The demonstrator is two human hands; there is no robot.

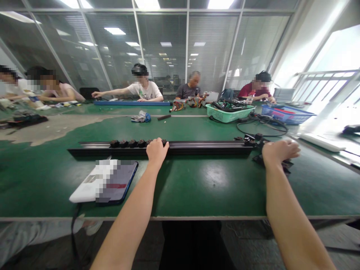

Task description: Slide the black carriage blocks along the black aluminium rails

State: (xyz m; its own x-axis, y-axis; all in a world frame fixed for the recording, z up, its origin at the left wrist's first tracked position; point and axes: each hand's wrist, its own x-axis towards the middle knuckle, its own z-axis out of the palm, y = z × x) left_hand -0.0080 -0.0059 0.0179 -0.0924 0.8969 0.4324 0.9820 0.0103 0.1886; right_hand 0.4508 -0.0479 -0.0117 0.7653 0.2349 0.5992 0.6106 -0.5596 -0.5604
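Observation:
A long black channel-shaped rail (208, 150) lies lengthwise across the green table in front of me. Several small dark round parts (132, 143) sit in a row along its left half. My left hand (156, 150) is closed over the rail near its middle, fingers curled over the far side. Beyond the rail's right end, my right hand (281, 150) is held with its fingers bent; whatever it holds is hidden. Dark small parts (257, 139) lie around and beneath that hand, partly covered by it.
A white power bank (90, 183) and a phone (126, 183) lie front left. Farther back are a crumpled cloth (142, 117), a green basket (229, 114) of black cables and a blue basket (289, 114). Several people sit around the table, one behind a blue rail (132, 103).

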